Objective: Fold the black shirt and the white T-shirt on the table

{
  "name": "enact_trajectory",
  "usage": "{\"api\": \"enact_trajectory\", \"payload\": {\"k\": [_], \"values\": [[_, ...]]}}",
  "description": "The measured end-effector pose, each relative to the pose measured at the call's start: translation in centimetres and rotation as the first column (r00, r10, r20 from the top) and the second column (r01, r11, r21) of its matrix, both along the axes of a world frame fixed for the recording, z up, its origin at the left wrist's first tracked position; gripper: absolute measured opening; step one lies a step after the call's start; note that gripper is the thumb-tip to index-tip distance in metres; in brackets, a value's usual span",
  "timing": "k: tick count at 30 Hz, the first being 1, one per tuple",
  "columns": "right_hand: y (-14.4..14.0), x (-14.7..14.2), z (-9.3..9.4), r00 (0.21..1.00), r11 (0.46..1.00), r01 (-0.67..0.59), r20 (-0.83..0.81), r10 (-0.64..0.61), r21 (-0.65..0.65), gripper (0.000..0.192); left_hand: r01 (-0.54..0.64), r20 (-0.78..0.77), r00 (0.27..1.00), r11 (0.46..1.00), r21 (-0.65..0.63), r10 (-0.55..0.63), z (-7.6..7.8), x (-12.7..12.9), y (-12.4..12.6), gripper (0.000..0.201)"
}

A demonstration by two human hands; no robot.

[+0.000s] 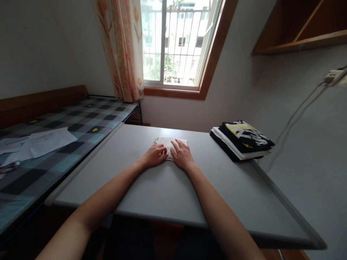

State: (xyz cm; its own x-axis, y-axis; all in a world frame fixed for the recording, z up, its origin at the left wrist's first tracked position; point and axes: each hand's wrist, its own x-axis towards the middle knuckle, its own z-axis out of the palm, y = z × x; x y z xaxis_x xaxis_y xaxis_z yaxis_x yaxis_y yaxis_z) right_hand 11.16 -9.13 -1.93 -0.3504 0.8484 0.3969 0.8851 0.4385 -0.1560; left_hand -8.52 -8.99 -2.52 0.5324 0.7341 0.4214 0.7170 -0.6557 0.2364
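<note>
A folded white cloth item (166,141), perhaps a garment, lies flat on the light table (130,144) in front of me. On its left side rests my left hand (156,155), with the fingers curled in at the near edge; whether they pinch the fabric is hard to make out. My right hand (182,154) lies on the right part of the cloth, its fingers spread and pressed on the top. Both hands partly cover the cloth.
Folded clothes (242,139) in black, white and yellow are stacked at the table's right edge. To the left stands a bed with a checked sheet (89,115) and loose papers (51,141). A wall shelf (300,45) juts out at upper right, above a socket with a cable (295,103).
</note>
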Motion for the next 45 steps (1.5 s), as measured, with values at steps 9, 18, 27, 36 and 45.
{"api": "enact_trajectory", "payload": {"k": [9,18,27,36,45], "values": [[0.0,1.2,-0.5,0.997,0.949,0.029,0.076,-0.006,-0.315,0.066,-0.075,-0.179,0.982,0.991,-0.115,0.054,-1.1,-1.2,0.5,0.077],[-0.1,2.8,-0.1,0.990,0.972,-0.132,-0.071,0.120,-0.192,0.069,0.088,-0.089,0.993,0.990,0.112,-0.079,0.2,-1.9,0.6,0.035],[-1.3,1.9,0.7,0.967,0.964,-0.244,-0.102,0.234,-0.103,0.070,0.165,-0.197,0.972,0.965,0.205,-0.125,0.6,-0.8,0.3,0.019],[-1.1,2.4,2.3,0.992,0.996,-0.057,0.107,0.064,-0.064,0.036,0.163,-0.202,0.972,0.964,0.212,-0.120,1.4,-1.8,0.8,0.016],[-1.9,1.6,3.2,0.986,0.998,-0.050,0.160,0.054,-0.028,0.045,0.119,-0.092,0.991,0.963,0.240,-0.099,1.9,-2.8,1.2,0.023]]}}
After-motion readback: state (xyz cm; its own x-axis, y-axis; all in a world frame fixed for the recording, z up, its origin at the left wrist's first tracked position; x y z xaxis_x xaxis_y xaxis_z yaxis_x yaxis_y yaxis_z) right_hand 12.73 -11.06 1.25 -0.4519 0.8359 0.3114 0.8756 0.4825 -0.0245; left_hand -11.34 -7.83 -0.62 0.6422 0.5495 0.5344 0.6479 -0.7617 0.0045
